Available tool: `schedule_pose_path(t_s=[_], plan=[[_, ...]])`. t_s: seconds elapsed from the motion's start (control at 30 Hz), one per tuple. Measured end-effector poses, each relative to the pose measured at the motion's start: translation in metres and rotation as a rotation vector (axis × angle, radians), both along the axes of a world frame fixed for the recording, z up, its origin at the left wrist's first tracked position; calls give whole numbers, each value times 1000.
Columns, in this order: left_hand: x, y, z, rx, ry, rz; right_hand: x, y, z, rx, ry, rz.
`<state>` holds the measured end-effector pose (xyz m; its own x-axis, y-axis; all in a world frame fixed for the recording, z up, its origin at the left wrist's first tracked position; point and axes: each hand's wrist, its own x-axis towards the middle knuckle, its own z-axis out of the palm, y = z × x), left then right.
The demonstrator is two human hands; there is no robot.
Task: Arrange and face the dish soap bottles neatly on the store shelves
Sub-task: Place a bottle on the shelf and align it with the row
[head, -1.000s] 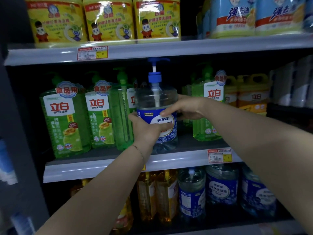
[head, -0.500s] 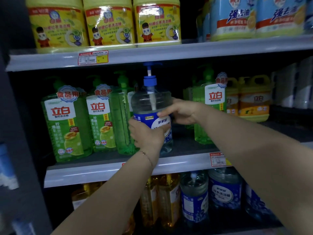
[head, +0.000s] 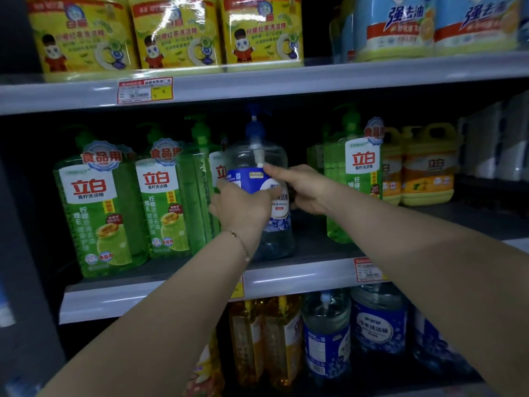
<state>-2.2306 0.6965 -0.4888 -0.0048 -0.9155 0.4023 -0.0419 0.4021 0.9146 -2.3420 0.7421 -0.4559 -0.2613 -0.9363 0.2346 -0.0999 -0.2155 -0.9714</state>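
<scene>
1. Step in hand, by my read: facing the clear pump bottle (head: 262,196) with the blue label on the middle shelf (head: 300,277). It stands upright in the gap between the green bottles on the left (head: 100,207) and the lone green bottle on the right (head: 353,179).
2. My left hand (head: 243,207) is wrapped around the bottle's front-left side at label height, fingers closed on it.
3. My right hand (head: 303,187) is closed on the right side, forefinger laid across the top edge of the label.
4. Label looks turned off-centre: the white oval panel sits toward the right of the visible face, partly behind my left hand. So facing is not done.
5. Bottle base sits back from the shelf's front lip; the green row on the left stands about as far forward or a little further. Can't tell exact alignment, my left forearm covers the base.
6. Next move calls for: twist the bottle on its base until the oval points straight out, then slide it level with the green fronts.
7. Watch: its left side looks to touch or nearly touch the neighbouring green bottle. Same blue product sits on the lower shelf (head: 379,319), so this one may belong there.
</scene>
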Motion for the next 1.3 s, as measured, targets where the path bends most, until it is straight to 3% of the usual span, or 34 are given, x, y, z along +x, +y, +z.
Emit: schedule_pose_path(t_s=[0.43, 0.6, 0.97, 1.2, 1.3], plan=[[32, 63, 18, 20, 5, -205, 13, 62, 15, 4, 144, -42], [42, 110, 12, 68, 19, -356, 19, 115, 9, 73, 106, -64], [-9, 182, -66, 159, 52, -617, -24, 218, -64, 77, 89, -329], [-73, 198, -125, 73, 40, -767, -69, 253, -121, 59, 173, -614], [-95, 199, -154, 76, 51, -809, -89, 257, -150, 38, 211, -621]])
